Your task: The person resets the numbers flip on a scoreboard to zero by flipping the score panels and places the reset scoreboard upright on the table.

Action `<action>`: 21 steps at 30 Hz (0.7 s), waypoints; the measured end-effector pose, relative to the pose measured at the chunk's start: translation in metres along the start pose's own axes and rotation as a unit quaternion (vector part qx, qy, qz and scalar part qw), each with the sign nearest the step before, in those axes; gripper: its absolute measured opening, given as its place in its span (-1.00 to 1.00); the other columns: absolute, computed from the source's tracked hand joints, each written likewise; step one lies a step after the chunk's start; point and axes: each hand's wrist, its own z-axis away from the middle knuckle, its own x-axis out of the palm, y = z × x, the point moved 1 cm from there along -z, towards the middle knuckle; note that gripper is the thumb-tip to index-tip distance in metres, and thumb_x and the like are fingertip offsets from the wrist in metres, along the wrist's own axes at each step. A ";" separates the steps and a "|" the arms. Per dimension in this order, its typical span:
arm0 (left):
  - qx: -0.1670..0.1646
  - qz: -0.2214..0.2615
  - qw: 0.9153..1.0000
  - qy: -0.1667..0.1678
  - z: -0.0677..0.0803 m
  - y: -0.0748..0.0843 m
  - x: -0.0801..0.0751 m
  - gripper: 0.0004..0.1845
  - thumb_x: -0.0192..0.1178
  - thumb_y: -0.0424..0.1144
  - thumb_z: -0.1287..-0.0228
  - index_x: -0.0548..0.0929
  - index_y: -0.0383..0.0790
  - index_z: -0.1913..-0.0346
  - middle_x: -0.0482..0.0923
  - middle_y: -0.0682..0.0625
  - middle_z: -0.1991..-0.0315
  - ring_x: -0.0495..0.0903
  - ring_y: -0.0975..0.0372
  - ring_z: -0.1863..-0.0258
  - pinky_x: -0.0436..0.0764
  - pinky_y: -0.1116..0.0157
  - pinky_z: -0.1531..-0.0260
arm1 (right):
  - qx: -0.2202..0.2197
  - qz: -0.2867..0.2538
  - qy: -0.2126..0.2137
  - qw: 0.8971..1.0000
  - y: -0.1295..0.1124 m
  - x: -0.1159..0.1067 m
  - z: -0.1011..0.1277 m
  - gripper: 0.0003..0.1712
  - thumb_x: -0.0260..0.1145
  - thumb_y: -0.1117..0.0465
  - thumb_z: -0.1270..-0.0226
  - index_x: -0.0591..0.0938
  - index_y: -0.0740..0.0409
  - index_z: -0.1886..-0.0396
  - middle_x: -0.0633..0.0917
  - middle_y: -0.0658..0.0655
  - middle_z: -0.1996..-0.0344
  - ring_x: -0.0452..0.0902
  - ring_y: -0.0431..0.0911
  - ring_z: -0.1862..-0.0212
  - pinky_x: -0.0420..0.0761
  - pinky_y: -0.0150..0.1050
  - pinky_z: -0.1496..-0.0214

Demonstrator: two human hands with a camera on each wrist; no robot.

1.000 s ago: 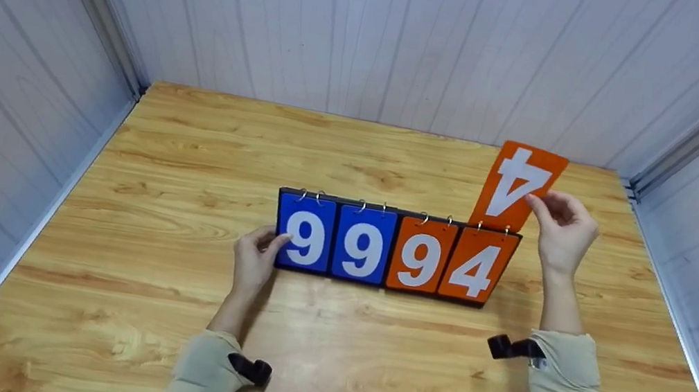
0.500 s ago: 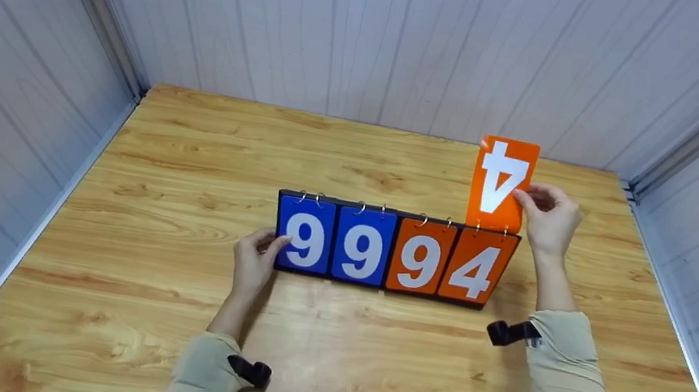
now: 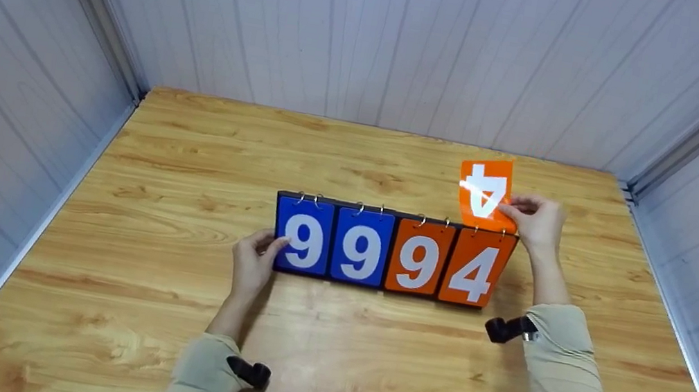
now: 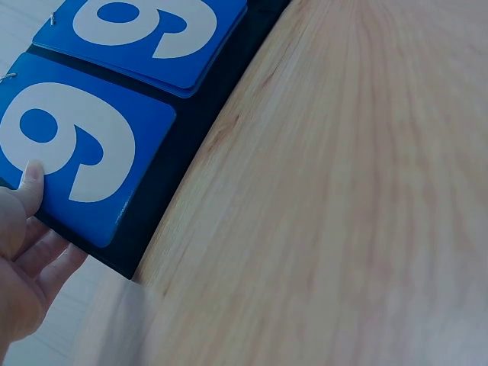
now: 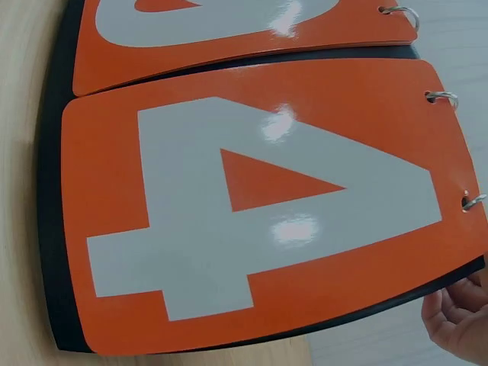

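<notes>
A flip scoreboard stands on the wooden table, showing blue 9, blue 9, orange 9, orange 4. My right hand pinches the right edge of an orange flipped-up card with an upside-down 4, tilted back over the rings above the rightmost orange 4 card. My left hand holds the board's left end, thumb on the leftmost blue 9 card. In the left wrist view the left hand wraps the board's dark corner. Only fingertips show in the right wrist view.
White panelled walls close in the table on the left, back and right. Bare wood lies in front of and behind the scoreboard. Black wrist camera mounts sit on both beige sleeves.
My right hand has swung the lifted orange 4 card back and down over the rings, so it looks shorter now. The left hand and the board have stayed put.
</notes>
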 end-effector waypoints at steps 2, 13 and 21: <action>0.002 0.000 1.000 -0.001 0.000 0.000 0.000 -0.83 0.28 -0.37 -0.01 0.64 -0.45 0.36 0.62 -0.20 0.47 0.59 0.13 0.46 0.54 0.45 0.43 | 0.012 0.005 -0.020 1.000 0.000 0.000 -0.001 -0.70 0.42 0.26 0.06 0.64 0.40 0.35 0.65 0.29 0.41 0.39 -0.44 0.55 0.41 -0.57 0.46; -0.007 0.002 1.000 -0.004 -0.003 0.000 0.002 -0.83 0.27 -0.35 -0.03 0.64 -0.44 0.36 0.62 -0.20 0.44 0.60 0.13 0.44 0.57 0.37 0.39 | 0.084 0.075 -0.156 0.981 0.010 -0.002 -0.011 -0.56 0.45 0.15 0.09 0.61 0.41 0.28 0.67 0.15 0.41 0.45 -0.14 0.35 0.39 -0.42 0.39; -0.007 0.000 1.000 -0.011 0.000 0.001 0.002 -0.83 0.26 -0.34 -0.04 0.64 -0.44 0.36 0.62 -0.21 0.44 0.61 0.12 0.43 0.58 0.35 0.38 | 0.130 -0.049 -0.187 0.972 0.032 0.003 0.001 -0.69 0.17 0.54 -0.02 0.51 0.60 0.17 0.63 -0.04 0.58 0.44 -0.36 0.53 0.46 -0.49 0.49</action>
